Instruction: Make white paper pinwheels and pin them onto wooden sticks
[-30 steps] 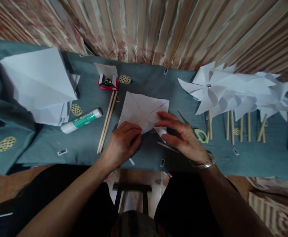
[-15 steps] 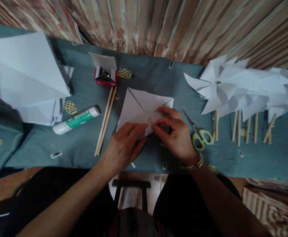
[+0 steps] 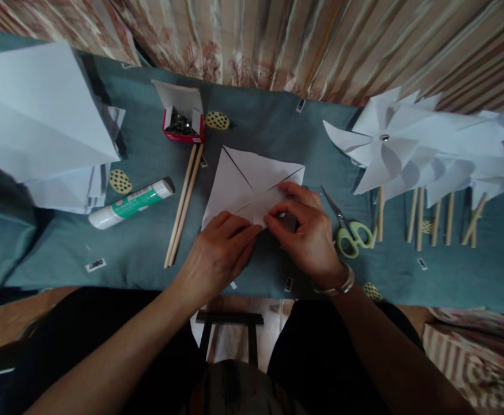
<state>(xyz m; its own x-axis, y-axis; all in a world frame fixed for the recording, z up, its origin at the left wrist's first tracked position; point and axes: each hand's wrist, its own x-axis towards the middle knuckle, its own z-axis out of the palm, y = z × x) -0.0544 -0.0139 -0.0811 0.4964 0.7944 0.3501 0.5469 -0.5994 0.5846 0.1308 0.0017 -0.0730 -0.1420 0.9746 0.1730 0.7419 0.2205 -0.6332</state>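
A white square sheet of paper (image 3: 239, 178) with slits cut inward from its corners lies before me on the cloth. My left hand (image 3: 224, 248) pinches its near edge, fingers pressed together and hiding the near left part. Close beside it, my right hand (image 3: 306, 230) grips the near right edge between thumb and index finger, its other fingers curled over the paper. Green-handled scissors (image 3: 351, 237) lie just right of my right hand, blades pointing away. To the left of the sheet rest two thin wooden sticks (image 3: 184, 204), side by side.
Behind the sticks stands an open red box (image 3: 183, 129) of small metal pieces. A green and white glue stick (image 3: 131, 204) lies left, near stacked white paper (image 3: 44, 109). Finished paper pinwheels (image 3: 390, 138) on sticks lie at the right. A curtain (image 3: 252, 46) hangs behind the table.
My left fingers have slid slightly right along the paper's near edge, closer to my right fingertips. The whole view has shifted a little; the other things lie as before.
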